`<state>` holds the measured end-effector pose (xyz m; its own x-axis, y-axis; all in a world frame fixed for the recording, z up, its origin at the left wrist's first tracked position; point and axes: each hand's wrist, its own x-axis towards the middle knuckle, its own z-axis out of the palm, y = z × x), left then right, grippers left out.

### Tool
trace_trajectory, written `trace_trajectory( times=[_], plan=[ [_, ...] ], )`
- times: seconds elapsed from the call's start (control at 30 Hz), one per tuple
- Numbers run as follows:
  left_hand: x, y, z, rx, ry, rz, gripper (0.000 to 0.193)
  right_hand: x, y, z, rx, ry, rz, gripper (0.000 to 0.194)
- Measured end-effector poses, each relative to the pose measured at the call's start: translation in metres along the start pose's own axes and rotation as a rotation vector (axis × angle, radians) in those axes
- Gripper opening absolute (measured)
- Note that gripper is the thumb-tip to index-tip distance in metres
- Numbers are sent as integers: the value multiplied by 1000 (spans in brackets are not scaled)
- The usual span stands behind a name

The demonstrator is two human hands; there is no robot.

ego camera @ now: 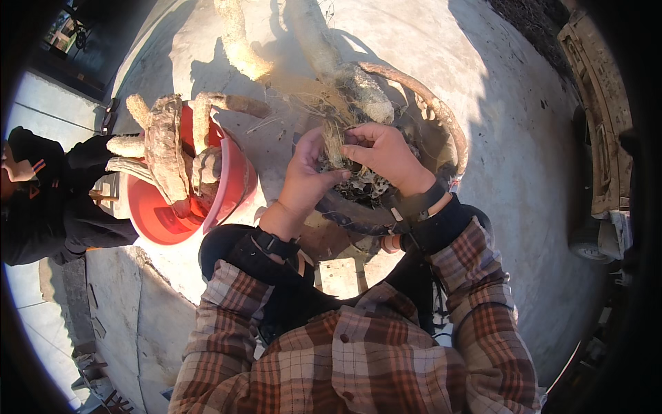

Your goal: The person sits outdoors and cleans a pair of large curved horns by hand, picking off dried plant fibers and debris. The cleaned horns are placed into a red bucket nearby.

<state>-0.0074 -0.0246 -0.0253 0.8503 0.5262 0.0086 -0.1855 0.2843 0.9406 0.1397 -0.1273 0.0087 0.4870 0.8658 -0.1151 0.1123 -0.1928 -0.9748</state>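
Before me, a large knobbly root cluster (357, 85) with thick pale branches rests over a round basket. Its stringy, fibrous end (332, 137) lies between my hands. My left hand (307, 173) curls around the near left side of this end, the thumb pointing right and some fingertips hidden behind the fibres. On the other side, my right hand (385, 155) pinches the fibres between thumb and fingers. Dry, dark scraps (370, 186) lie in the basket below my hands. Both wrists wear dark bands.
A curved wooden handle (439, 106) arches over the basket's right side. To the left stands a red plastic bucket (239, 171) holding several thick roots (165, 150). Beyond it is another person in dark clothing (67, 191). A weathered vehicle (600, 119) stands far right on concrete (527, 207).
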Motion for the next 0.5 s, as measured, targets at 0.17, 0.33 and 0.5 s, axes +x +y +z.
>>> trace_trajectory(
  times=[0.17, 0.33, 0.5],
  plan=[
    [0, 0, -2, -31, 33, -102, 77, -4, 5, 12, 23, -20, -33, 29],
    [2, -7, 0, 140, 141, -85, 68, -10, 7, 21, -544, 100, -386, 25],
    [4, -6, 2, 175, 178, -133, 65, -8, 15, 26, -630, 158, -351, 22]
  ],
)
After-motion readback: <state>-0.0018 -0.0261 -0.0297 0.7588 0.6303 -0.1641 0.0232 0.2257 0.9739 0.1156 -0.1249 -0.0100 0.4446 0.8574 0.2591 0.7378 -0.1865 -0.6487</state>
